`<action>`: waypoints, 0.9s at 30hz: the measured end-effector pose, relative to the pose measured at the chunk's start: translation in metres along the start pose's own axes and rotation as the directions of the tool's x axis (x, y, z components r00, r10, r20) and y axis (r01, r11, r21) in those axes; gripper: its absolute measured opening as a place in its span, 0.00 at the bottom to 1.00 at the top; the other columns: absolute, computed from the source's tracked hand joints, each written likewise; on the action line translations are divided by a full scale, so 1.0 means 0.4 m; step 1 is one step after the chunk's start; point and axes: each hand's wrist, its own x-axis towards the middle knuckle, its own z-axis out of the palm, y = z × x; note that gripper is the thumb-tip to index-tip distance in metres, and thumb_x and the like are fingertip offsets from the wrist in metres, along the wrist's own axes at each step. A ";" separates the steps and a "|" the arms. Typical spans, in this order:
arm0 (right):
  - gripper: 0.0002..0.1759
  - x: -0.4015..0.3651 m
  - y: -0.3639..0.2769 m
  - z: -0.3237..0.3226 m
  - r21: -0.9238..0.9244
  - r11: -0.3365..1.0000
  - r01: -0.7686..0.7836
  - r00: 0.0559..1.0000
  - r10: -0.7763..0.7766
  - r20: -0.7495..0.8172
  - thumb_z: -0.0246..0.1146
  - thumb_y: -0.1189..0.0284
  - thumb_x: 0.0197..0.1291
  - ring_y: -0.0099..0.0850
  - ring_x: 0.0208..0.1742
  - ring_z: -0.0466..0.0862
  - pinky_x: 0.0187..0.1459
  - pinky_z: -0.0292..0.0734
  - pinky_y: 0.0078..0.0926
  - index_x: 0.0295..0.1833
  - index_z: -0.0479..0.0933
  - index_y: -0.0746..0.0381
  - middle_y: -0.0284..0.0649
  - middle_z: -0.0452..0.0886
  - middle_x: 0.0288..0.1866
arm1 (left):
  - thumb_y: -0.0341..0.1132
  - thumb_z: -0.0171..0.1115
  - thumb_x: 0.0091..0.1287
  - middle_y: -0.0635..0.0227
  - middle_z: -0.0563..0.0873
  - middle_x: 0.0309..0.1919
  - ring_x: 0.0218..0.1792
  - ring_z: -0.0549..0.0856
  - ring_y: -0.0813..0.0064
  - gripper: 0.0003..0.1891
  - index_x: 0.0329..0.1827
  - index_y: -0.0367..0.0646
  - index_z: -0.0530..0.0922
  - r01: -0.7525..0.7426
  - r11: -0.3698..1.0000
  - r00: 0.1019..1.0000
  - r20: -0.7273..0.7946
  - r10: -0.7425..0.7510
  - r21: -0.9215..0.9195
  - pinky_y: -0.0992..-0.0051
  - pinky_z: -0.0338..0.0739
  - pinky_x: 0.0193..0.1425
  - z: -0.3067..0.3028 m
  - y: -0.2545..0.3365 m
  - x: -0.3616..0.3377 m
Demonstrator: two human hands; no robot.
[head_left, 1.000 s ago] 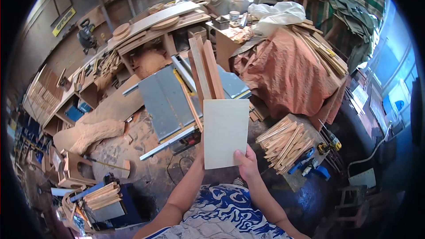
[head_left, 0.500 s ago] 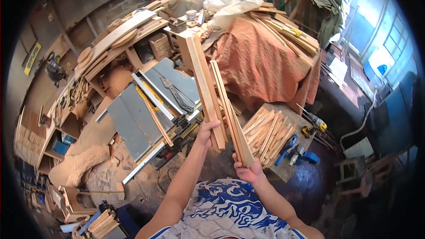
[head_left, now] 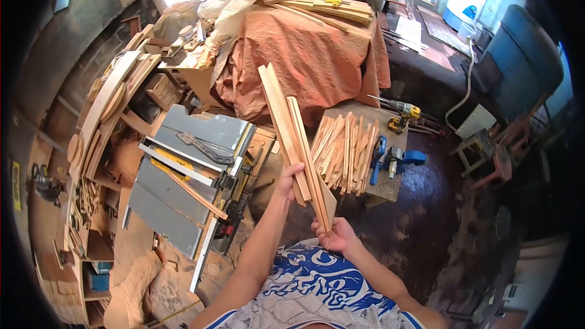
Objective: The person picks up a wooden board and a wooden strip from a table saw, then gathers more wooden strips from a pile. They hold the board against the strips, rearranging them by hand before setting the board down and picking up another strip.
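My left hand (head_left: 289, 181) is closed around long wooden boards (head_left: 281, 125), which slant up and away from me. In my right hand (head_left: 335, 234) is the near end of thinner wooden strips (head_left: 304, 149), gripped between the fingers. The two bundles lie side by side, close together and perhaps touching. Just beyond the strips, a heap of cut wooden sticks (head_left: 348, 152) rests on a low bench (head_left: 385, 190). To the left of my left hand stands a table saw (head_left: 164, 207) with a loose thin strip (head_left: 196, 195) on its top.
A dark push stick (head_left: 204, 147) lies on the saw. Blue clamp-like tools (head_left: 378, 158) and a yellow drill (head_left: 407, 109) sit at the bench's right. A reddish cover (head_left: 298, 55) drapes a stack topped with boards (head_left: 329, 7). Stools (head_left: 490, 161) stand at right.
My view has turned right, so the saw and bench appear shifted left. The boards and strips have come closer together, with both hands still holding them.
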 end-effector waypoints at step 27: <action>0.42 -0.006 -0.249 0.460 -0.744 -0.609 0.273 0.357 -0.655 0.666 0.56 0.79 0.69 0.43 0.82 0.66 0.80 0.58 0.33 0.86 0.49 0.67 0.57 0.64 0.83 | 0.29 0.73 0.57 0.62 0.86 0.51 0.46 0.88 0.68 0.33 0.68 0.38 0.70 -0.070 0.897 0.990 -0.078 0.115 0.436 0.66 0.88 0.51 0.042 0.027 0.020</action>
